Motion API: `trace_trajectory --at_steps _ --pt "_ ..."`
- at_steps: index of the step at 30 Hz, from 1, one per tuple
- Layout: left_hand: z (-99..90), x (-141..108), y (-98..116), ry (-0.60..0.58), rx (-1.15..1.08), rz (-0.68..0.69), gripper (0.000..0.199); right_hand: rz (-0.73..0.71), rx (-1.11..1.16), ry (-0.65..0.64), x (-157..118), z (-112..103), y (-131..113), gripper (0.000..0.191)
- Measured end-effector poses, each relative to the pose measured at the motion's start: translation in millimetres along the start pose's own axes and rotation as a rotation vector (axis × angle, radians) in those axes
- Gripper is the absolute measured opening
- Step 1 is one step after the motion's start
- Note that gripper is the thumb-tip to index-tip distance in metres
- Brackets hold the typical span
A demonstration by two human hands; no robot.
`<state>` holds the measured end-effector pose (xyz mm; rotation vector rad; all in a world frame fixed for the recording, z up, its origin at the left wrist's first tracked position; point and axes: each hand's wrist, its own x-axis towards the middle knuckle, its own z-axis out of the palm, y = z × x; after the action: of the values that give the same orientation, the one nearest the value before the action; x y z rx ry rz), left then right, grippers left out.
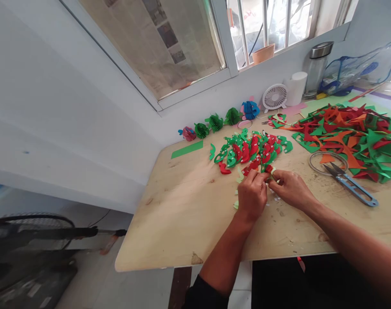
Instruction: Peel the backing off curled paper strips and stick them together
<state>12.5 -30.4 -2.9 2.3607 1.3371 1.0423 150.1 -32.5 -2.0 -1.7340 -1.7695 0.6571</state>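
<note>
My left hand (253,192) and my right hand (289,187) meet over the wooden table (182,206), fingers pinched together on a small red paper piece (269,168) with a pale green edge. Just beyond them lies a pile of curved red and green paper pieces (245,151), many with small white squares on them. Pale green pieces (236,204) lie beside my left hand, partly hidden by it. The fingertips cover much of the held piece.
Blue-handled snips (356,189) and a metal ring lie right of my hands, before a large heap of paper scraps (350,133). Folded paper figures (214,122), a small white fan (275,98) and a glass bottle (316,71) stand along the wall.
</note>
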Motion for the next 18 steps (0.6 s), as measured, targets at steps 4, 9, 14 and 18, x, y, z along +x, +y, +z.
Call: trace_trajectory --at_steps 4,9,14,18 --pt "-0.6 0.4 -0.8 -0.011 -0.015 -0.007 0.029 -0.004 -0.001 0.003 0.1 0.1 -0.2 0.016" --pt "-1.6 1.5 -1.6 -0.015 -0.053 -0.004 0.029 -0.003 -0.004 0.004 0.2 0.7 0.4 0.016" --pt "-4.6 2.9 -2.3 -0.021 -0.102 -0.007 0.029 -0.027 -0.008 0.029 0.2 0.7 0.7 0.018" --pt "-7.3 4.1 -3.0 -0.024 -0.153 -0.028 0.030 -0.048 0.004 0.029 -0.4 -0.4 -0.3 0.020"
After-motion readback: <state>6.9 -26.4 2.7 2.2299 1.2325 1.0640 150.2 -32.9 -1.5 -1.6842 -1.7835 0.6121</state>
